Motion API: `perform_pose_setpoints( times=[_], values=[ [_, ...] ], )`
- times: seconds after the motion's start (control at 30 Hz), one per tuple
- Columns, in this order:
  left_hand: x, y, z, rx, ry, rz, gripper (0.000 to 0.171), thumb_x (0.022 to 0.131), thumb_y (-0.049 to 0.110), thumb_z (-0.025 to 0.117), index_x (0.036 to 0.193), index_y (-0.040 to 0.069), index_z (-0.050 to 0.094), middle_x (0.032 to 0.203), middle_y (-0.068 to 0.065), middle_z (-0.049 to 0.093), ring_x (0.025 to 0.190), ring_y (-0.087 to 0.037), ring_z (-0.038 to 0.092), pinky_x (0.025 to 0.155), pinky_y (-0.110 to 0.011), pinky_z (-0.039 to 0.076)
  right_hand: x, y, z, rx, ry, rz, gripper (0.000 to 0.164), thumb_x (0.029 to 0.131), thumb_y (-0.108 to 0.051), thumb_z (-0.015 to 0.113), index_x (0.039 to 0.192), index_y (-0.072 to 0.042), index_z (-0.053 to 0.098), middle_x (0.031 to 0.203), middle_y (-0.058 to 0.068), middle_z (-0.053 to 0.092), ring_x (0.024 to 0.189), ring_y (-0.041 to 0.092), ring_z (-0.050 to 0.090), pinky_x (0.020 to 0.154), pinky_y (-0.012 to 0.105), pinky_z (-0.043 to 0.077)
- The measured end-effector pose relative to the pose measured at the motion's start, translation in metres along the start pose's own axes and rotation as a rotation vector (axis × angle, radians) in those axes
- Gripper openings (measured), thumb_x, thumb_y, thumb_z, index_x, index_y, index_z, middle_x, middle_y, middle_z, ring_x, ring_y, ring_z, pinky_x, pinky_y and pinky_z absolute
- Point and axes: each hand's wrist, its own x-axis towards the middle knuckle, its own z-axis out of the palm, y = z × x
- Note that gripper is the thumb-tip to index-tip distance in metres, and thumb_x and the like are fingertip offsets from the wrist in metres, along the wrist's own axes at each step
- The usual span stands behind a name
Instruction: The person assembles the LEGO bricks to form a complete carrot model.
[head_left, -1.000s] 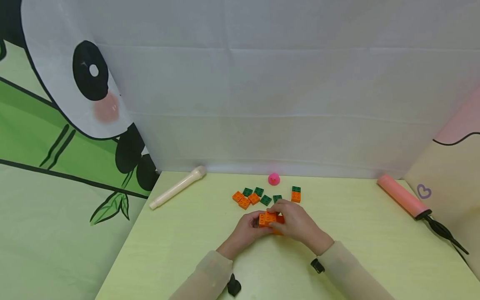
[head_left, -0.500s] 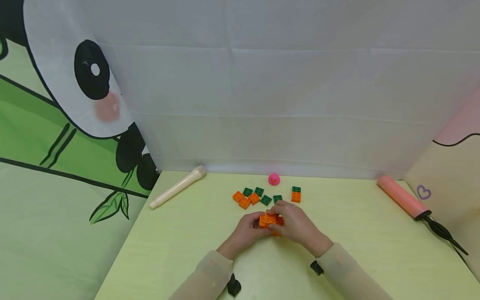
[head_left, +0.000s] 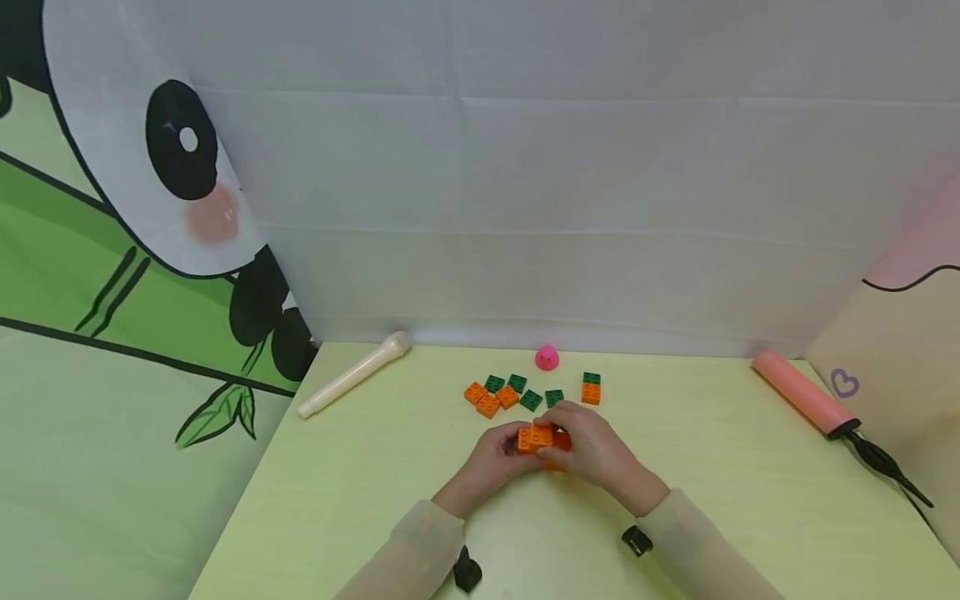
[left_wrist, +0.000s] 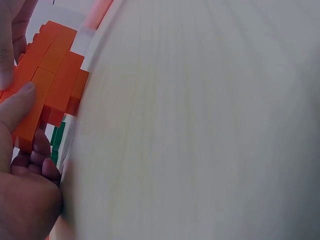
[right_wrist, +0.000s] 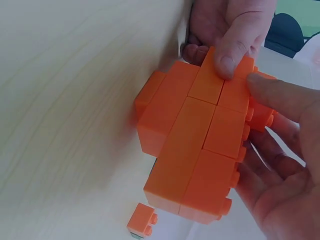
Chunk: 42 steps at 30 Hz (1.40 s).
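Both hands hold one stepped build of orange toy bricks (head_left: 534,439) just above the table in the head view. My left hand (head_left: 491,462) grips its left end, with the thumb pressed on the side in the left wrist view, where the build (left_wrist: 47,75) shows narrower layers towards the table. From the other side, my right hand (head_left: 603,454) pinches the studded upper bricks. The right wrist view shows the build (right_wrist: 190,135) close up, its rows joined and studs facing the right palm. Fingers hide parts of it.
Loose orange bricks (head_left: 487,406) and green bricks (head_left: 531,400) lie beyond the hands. A joined green-and-orange pair (head_left: 592,388) sits to their right. Farther back is a pink ball (head_left: 547,357). A whitish stick (head_left: 356,375) lies left, a pink hand pump (head_left: 802,396) right.
Hands and orange build stay almost in place. The right hand shows only a very slight shift. The loose bricks have not moved.
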Motion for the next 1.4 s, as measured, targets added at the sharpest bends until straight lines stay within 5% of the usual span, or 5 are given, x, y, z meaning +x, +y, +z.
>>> perform_pose_setpoints(
  times=[0.43, 0.7, 0.87, 1.07, 1.4],
  values=[
    [0.002, 0.004, 0.001, 0.044, 0.046, 0.013, 0.036, 0.096, 0.023, 0.079, 0.131, 0.023, 0.069, 0.122, 0.008, 0.069, 0.105, -0.016, 0.06, 0.092, -0.026, 0.052, 0.003, 0.008, -0.007, 0.062, -0.027, 0.01, 0.042, 0.089, -0.027, 0.086, 0.126, -0.012, 0.073, 0.112, -0.005, 0.068, 0.1, 0.015, 0.063, 0.09, 0.038, 0.057],
    [0.004, 0.004, 0.003, 0.05, 0.046, 0.004, 0.038, 0.096, 0.022, 0.079, 0.132, 0.022, 0.068, 0.12, 0.007, 0.069, 0.104, -0.016, 0.061, 0.092, -0.027, 0.051, 0.011, 0.039, -0.032, 0.209, 0.033, 0.06, 0.034, 0.103, -0.035, 0.069, 0.128, -0.013, 0.073, 0.119, -0.001, 0.071, 0.106, 0.022, 0.066, 0.092, 0.047, 0.057],
    [0.005, 0.003, 0.004, 0.047, 0.057, -0.029, 0.039, 0.095, 0.023, 0.08, 0.132, 0.024, 0.068, 0.122, 0.01, 0.069, 0.106, -0.016, 0.061, 0.093, -0.029, 0.051, 0.018, 0.072, -0.039, 0.157, 0.1, 0.138, 0.025, 0.101, -0.014, 0.07, 0.124, -0.004, 0.074, 0.116, 0.008, 0.072, 0.101, 0.026, 0.068, 0.088, 0.046, 0.059],
    [0.006, 0.004, 0.004, 0.041, 0.062, -0.031, 0.039, 0.095, 0.021, 0.08, 0.131, 0.023, 0.068, 0.121, 0.01, 0.069, 0.104, -0.016, 0.062, 0.091, -0.028, 0.052, 0.024, 0.1, -0.031, 0.037, 0.032, 0.222, 0.029, 0.099, -0.009, 0.07, 0.126, 0.003, 0.071, 0.121, 0.016, 0.068, 0.105, 0.033, 0.065, 0.088, 0.049, 0.058],
    [0.006, 0.007, 0.005, 0.041, 0.062, -0.031, 0.041, 0.095, 0.02, 0.08, 0.134, 0.022, 0.067, 0.122, 0.008, 0.069, 0.103, -0.016, 0.062, 0.089, -0.028, 0.053, 0.026, 0.107, -0.022, -0.038, -0.046, 0.263, 0.025, 0.097, -0.008, 0.072, 0.12, 0.001, 0.074, 0.113, 0.013, 0.066, 0.1, 0.032, 0.063, 0.091, 0.049, 0.057]
  ],
)
